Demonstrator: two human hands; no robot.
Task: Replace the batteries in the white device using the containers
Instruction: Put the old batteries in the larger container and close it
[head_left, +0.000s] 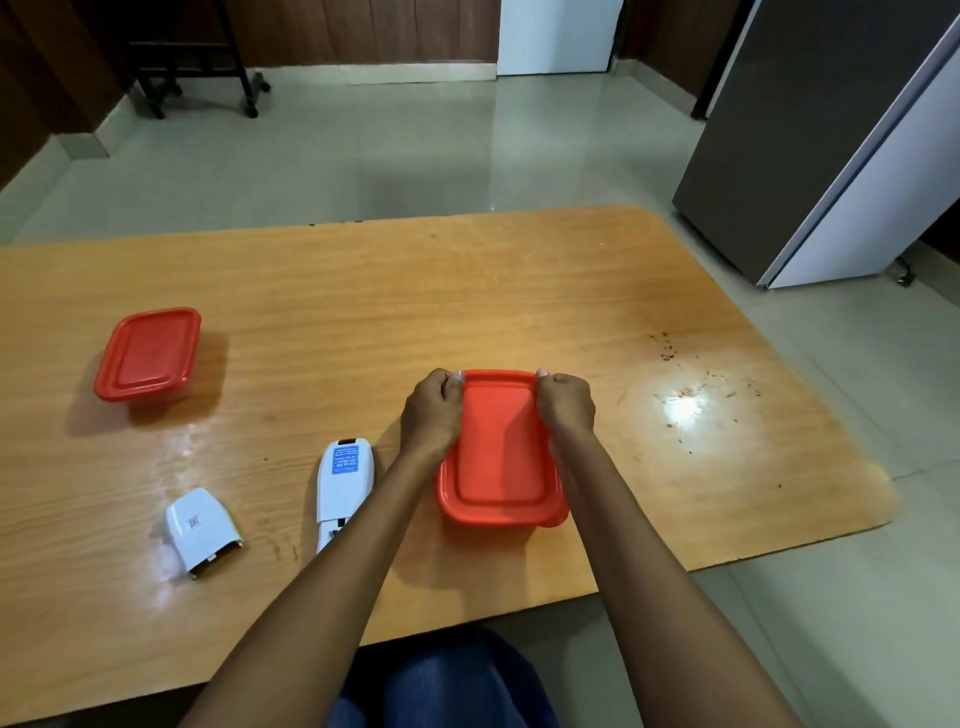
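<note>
A container with a red lid stands on the wooden table in front of me. My left hand grips the lid's far left corner and my right hand grips its far right corner, thumbs on the rim. The white device lies face down just left of my left forearm, with a blue label on its back and its battery bay uncovered at the near end. Its white battery cover lies apart, farther left. A second container with a red lid sits closed at the far left.
Small dark crumbs are scattered on the table's right part. A grey fridge stands beyond the right corner. A black wheeled stand is on the tiled floor at the back left. My blue-clad lap is under the near edge.
</note>
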